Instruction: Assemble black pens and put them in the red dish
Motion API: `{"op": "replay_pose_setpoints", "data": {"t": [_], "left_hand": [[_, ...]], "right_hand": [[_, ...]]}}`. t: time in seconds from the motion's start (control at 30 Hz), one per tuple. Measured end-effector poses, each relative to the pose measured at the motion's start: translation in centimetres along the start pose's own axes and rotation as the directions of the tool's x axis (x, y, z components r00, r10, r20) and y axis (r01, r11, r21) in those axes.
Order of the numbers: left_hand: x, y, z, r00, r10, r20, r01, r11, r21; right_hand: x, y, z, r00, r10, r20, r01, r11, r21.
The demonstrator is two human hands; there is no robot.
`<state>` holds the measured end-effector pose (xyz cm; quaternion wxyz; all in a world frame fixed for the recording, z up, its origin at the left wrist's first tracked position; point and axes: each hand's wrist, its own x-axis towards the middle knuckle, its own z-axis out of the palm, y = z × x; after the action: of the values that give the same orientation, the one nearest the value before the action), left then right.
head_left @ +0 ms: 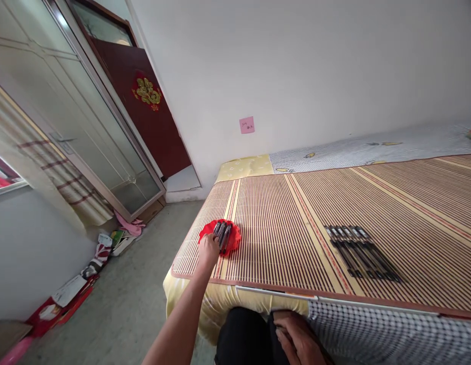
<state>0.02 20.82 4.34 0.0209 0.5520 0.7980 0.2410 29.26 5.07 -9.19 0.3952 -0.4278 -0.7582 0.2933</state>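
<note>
My left hand [207, 250] reaches out to a red dish [220, 236] near the left corner of the striped bamboo mat [281, 233]. Its fingers curl at a small bunch of dark pens [223, 234] lying in that dish. My right hand [298, 338] rests flat on my dark trousered thigh at the bed's front edge, holding nothing. Further right on the mat, several black pens [360, 252] lie side by side in a neat row.
The bed has a yellow sheet [245, 166] and a checked cover [391, 332]. A pink note [246, 124] is stuck on the white wall. At left stand a glass sliding door [87, 137] and a dark red door [144, 101]; clutter [87, 274] lies along the floor.
</note>
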Motion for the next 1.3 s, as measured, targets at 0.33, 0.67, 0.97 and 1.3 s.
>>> {"op": "replay_pose_setpoints", "data": {"t": [0.33, 0.67, 0.97, 1.3], "left_hand": [[0.9, 0.7, 1.4, 0.999, -0.044, 0.003, 0.043, 0.992, 0.116], [1.0, 0.6, 2.2, 0.999, -0.04, 0.019, 0.036, 0.985, 0.169], [1.2, 0.4, 2.3, 1.0, -0.015, -0.01, 0.016, 0.991, 0.131], [-5.3, 0.9, -0.9, 0.977, 0.113, -0.178, -0.133, 0.986, -0.101]], "right_hand": [[0.0, 0.4, 0.1, 1.0, 0.003, 0.004, -0.003, 1.0, 0.018], [-0.2, 0.5, 0.3, 0.998, 0.041, 0.05, -0.042, 0.999, 0.019], [-0.2, 0.7, 0.3, 0.998, 0.016, 0.054, -0.016, 1.0, -0.008], [-0.1, 0.4, 0.3, 0.999, -0.031, 0.022, 0.033, 0.996, -0.077]]}}
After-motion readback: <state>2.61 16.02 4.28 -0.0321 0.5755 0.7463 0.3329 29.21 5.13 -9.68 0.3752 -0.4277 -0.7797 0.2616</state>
